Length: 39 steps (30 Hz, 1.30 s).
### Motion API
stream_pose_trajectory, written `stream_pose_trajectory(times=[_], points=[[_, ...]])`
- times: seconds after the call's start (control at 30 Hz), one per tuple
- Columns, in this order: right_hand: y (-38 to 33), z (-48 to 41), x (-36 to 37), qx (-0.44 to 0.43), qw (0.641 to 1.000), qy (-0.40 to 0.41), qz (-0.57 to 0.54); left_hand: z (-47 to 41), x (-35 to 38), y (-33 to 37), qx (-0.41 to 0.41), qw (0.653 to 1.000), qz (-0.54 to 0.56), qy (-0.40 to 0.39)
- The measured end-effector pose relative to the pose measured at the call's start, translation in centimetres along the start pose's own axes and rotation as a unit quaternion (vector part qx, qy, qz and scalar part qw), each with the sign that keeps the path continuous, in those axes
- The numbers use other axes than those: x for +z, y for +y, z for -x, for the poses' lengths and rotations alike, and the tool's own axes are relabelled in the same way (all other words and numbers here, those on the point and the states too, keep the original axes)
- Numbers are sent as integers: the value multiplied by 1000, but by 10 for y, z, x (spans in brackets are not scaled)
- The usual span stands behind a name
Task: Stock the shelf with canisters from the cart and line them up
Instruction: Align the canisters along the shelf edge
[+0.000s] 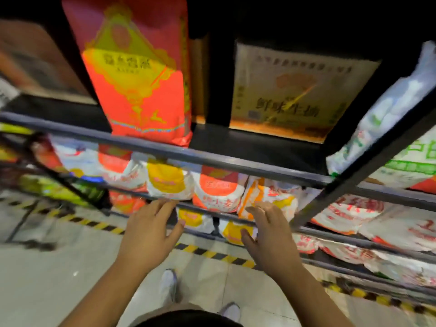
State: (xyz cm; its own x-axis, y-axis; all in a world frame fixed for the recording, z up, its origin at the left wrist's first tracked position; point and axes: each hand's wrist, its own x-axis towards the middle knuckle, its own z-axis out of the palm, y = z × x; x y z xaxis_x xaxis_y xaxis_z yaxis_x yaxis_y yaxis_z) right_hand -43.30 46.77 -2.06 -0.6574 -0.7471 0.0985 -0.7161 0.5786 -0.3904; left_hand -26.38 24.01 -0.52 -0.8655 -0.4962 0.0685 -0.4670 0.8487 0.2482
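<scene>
Several tiers of dark metal shelf (pixel 212 159) fill the view, standing on a pale tiled floor (pixel 47 267) w/ yellow-black hazard tape (pixel 212 252) along the shelf foot. Light is dim up top, and the edges are blurred.

Landmark: a tall red bag (pixel 141 95), upright on the upper tier, its base at the front rail. Right of the red bag, past a black divider, sits a tan carton (pixel 295 95) w/ dark print. Further right a white bag (pixel 389 109) leans tilted by an upright post. Below the red bag, the lower tiers are packed w/ white sacks (pixel 219 190) w/ orange & yellow labels, front-out and overlapping.

Shelf rails look round and grey-black; the upper deck is black.

Both hands reach fwd below the red bag. L hand (pixel 148 230) has fingers spread, nearly straight, holding nothing, tips at a lower rail. R hand (pixel 271 234) is likewise spread & empty, just in front of an orange-striped sack (pixel 278 197); contact can't be told thru the blur. White shoes (pixel 168 284) stand on the floor under the hands.
</scene>
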Motion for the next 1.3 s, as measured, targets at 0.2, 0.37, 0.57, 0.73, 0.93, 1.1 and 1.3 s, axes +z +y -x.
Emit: stream_pose_trajectory(times=[0.2,0.37,0.57,0.73,0.93,1.1,1.3], points=[[-84,1,49,-79,990,-116,-19,68,-10,-61,-172,983,-64,-4],[-189,-3,78,-175,952,-249,-18,139,-29,-137,-295,952,-79,11],[-346,-12,132,-291,914,-283,-1,256,-57,-231,-401,914,-62,12],[-461,-18,184,-372,886,-277,13,335,-73,-274,-468,882,-29,33],[-578,-29,243,-409,856,-313,48,387,-110,-310,-522,849,-26,83],[-615,-44,251,-422,852,-307,33,375,-129,-362,-526,846,-28,85],[-624,-89,251,-423,854,-301,-19,311,-129,-464,-538,839,-31,68]])
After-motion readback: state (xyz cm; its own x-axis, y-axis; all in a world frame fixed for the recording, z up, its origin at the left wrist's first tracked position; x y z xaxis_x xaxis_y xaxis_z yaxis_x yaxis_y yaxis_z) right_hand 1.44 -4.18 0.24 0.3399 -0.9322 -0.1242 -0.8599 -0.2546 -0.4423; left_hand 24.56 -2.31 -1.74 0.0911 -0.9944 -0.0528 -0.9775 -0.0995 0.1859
